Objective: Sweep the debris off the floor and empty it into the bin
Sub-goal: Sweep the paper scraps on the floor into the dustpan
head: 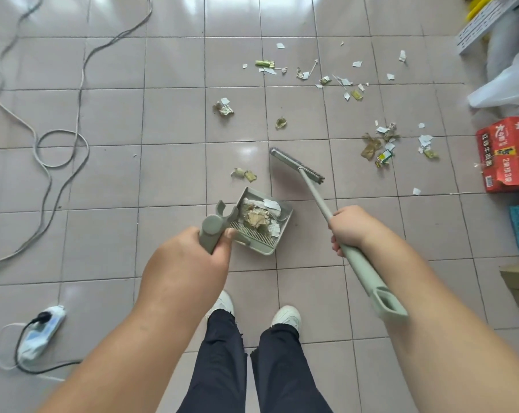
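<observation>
Forearms nearest; sweep part done.
Left hand (192, 251) grips the sage-green plastic dustpan (262, 222), partly loaded; right hand (349, 229) grips the grey-green long-handled broom (297, 167). Torn paper-and-wrapper debris (380, 144) lies scattered on the pink tiled floor (168, 120). Judgement: seat the pan lip flat, draw short strokes toward it. Bin not identifiable in view.

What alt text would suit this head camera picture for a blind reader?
Seen from above, a person's left hand grips a dustpan holding scraps, and the right hand grips a broom. Paper debris lies scattered on the tiled floor ahead.
</observation>
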Tool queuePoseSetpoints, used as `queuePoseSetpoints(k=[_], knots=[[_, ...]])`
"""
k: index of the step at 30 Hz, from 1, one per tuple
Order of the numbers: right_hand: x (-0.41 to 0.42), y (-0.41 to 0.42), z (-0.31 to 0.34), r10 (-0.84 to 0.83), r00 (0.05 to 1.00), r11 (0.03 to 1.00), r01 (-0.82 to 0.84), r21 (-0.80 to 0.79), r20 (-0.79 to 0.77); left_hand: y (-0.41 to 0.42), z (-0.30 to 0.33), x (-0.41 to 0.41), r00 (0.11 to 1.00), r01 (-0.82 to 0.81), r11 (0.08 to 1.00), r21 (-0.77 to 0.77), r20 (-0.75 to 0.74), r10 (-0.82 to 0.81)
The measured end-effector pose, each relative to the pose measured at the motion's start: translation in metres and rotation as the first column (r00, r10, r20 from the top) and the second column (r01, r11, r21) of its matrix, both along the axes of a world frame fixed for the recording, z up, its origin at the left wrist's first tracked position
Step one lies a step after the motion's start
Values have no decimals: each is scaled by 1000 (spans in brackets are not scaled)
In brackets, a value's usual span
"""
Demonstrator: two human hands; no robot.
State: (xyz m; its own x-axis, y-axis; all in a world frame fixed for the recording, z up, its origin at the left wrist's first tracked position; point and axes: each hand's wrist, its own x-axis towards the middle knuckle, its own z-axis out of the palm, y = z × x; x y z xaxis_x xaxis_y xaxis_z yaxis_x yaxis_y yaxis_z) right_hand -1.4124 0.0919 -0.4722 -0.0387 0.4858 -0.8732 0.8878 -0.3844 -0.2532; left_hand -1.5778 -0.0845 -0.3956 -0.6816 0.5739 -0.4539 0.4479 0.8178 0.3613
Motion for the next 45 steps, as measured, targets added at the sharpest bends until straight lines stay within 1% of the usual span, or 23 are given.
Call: queuePoseSetpoints(k=[2, 4, 9, 12, 15, 17, 19, 22, 24, 27, 30, 33, 39, 42, 45], knots=[[-24, -4, -14, -14, 1000, 1000, 14, -13, -2, -12, 2, -11, 999, -50, 999, 3, 6, 50], [-48, -12, -26, 8, 1000, 1000, -8, -22, -2, -24, 2, -23, 996, -94, 996, -3, 3, 94], [-87, -45, -30, 167, 985, 985, -165, -46, 33, -43, -5, -43, 992, -130, 991, -37, -9, 130], [-85, -58, -12, 227, 973, 968, -219, -121, 52, -46, -7, -54, 987, -159, 987, -19, 0, 159], [-71, -54, 22, 218, 975, 963, -206, -175, 50, -44, -8, -69, 982, -187, 982, -4, 20, 187], [-67, -48, 44, 203, 979, 969, -195, -153, 36, -44, -9, -76, 983, -181, 984, -5, 19, 181], [-71, -42, 52, 209, 978, 972, -204, -113, 28, -44, -9, -79, 983, -182, 983, 7, 13, 181], [-88, -39, 36, 197, 980, 979, -194, -60, 43, -44, -9, -80, 981, -191, 981, 19, 25, 191], [-103, -42, 19, 201, 978, 979, -199, -53, 52, -44, -10, -82, 982, -188, 982, 25, 33, 187], [-120, -59, 4, 235, 970, 968, -228, -108, 57, -43, -10, -86, 982, -186, 982, 35, 44, 184], [-121, -88, 8, 278, 958, 946, -260, -192, 72, -46, -9, -91, 985, -168, 985, 38, 53, 166], [-110, -100, 27, 250, 966, 951, -234, -203, 60, -53, -8, -99, 984, -167, 985, 45, 62, 164], [-103, -89, 58, 163, 986, 976, -157, -149, 27, -70, -5, -109, 989, -143, 989, 29, 49, 141], [-112, -83, 51, 117, 993, 988, -115, -99, 15, -76, -6, -110, 990, -134, 991, 11, 46, 134], [-130, -77, 27, 102, 995, 993, -100, -56, 24, -79, -7, -112, 991, -125, 992, -9, 38, 126]])
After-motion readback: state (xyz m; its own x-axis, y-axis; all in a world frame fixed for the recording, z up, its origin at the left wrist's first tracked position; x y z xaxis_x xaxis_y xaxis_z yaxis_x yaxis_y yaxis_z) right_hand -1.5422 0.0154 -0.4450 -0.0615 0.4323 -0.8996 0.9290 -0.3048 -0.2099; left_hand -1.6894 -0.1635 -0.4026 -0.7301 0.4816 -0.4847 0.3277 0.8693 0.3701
